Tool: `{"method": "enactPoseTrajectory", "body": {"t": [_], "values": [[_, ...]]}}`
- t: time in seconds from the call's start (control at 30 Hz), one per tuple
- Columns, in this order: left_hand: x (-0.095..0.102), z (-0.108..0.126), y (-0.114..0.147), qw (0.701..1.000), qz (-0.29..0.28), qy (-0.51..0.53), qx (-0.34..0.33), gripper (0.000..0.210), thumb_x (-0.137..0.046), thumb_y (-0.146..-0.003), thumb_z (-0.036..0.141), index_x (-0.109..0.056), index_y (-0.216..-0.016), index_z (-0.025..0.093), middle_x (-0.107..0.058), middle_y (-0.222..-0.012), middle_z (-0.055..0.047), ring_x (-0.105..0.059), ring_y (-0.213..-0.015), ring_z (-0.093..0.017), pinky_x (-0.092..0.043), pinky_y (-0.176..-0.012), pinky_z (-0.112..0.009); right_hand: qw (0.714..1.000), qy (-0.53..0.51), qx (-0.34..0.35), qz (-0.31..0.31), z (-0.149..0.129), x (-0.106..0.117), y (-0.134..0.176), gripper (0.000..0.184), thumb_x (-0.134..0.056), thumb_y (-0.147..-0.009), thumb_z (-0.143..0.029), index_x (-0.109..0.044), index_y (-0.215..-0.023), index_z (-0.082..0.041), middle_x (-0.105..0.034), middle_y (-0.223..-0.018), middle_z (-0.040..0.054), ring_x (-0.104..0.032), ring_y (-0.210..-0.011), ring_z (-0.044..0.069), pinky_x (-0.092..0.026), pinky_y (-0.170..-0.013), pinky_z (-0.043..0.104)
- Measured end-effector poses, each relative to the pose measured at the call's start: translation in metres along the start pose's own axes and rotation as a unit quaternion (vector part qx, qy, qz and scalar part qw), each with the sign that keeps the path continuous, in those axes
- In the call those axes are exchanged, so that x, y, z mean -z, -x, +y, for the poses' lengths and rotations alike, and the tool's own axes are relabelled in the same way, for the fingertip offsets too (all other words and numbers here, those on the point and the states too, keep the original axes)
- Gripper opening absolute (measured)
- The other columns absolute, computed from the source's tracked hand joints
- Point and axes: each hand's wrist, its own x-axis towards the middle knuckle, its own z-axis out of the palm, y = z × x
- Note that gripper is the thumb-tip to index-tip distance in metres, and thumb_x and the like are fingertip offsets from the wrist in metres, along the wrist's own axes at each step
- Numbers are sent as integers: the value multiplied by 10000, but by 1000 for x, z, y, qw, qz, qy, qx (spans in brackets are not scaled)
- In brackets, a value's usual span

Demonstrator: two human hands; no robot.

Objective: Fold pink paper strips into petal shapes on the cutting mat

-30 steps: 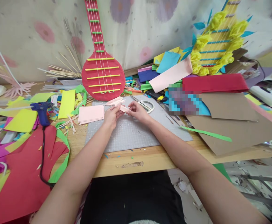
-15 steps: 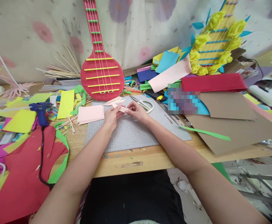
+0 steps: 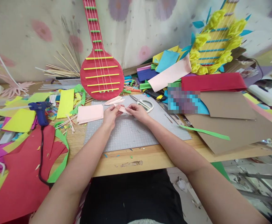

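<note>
Between both hands, above the grey cutting mat (image 3: 126,137), is a small piece of pale pink paper (image 3: 124,109). My left hand (image 3: 111,115) pinches its left end, and my right hand (image 3: 138,112) grips the right end; fingers hide part of it. A stack of pale pink paper squares (image 3: 90,114) lies left of my left hand. Behind the hands rest several cut pink paper pieces (image 3: 114,100). White-handled scissors (image 3: 147,105) lie on the mat just beyond my right hand.
A red paper lute-like instrument (image 3: 102,76) leans at the back. On the left stands a blue glue gun (image 3: 41,113) with a black cord, among paper scraps. Brown cardboard (image 3: 229,130) and a green strip (image 3: 205,133) lie right. A yellow flowered instrument (image 3: 214,46) stands back right.
My right-hand fingers have shifted slightly and lie flatter along the pink paper. The paper tilts a little more down to the right. The rest stays in place.
</note>
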Motion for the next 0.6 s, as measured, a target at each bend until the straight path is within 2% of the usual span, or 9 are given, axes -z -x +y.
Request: {"method": "enactPoseTrajectory", "body": {"t": [0.2,0.37,0.6], "values": [[8,4,-6,999,8,32,14,87,-618,-768,180,-662,-786,108,-714,-773,-62,-683,-720,-145,-524,-821,-325,997,-40,-60,-12,6,3,-1,171,-571,-746,-330,-562,-698,-166,-540,-566,-36,-437,-492,69,-341,-490,208],[13,6,-10,999,15,28,18,91,-627,-770,189,-658,-801,110,-715,-811,-77,-686,-796,-161,-523,-834,-319,993,-62,-105,13,8,7,-2,181,-638,-724,-320,-570,-661,-164,-597,-568,-17,-444,-445,62,-361,-436,196],[16,6,-10,1000,15,20,18,99,-627,-770,200,-658,-805,113,-717,-854,-78,-684,-818,-164,-529,-839,-324,987,-78,-131,41,4,10,1,216,-687,-710,-286,-557,-592,-160,-592,-506,-19,-462,-406,52,-371,-403,174]]}}
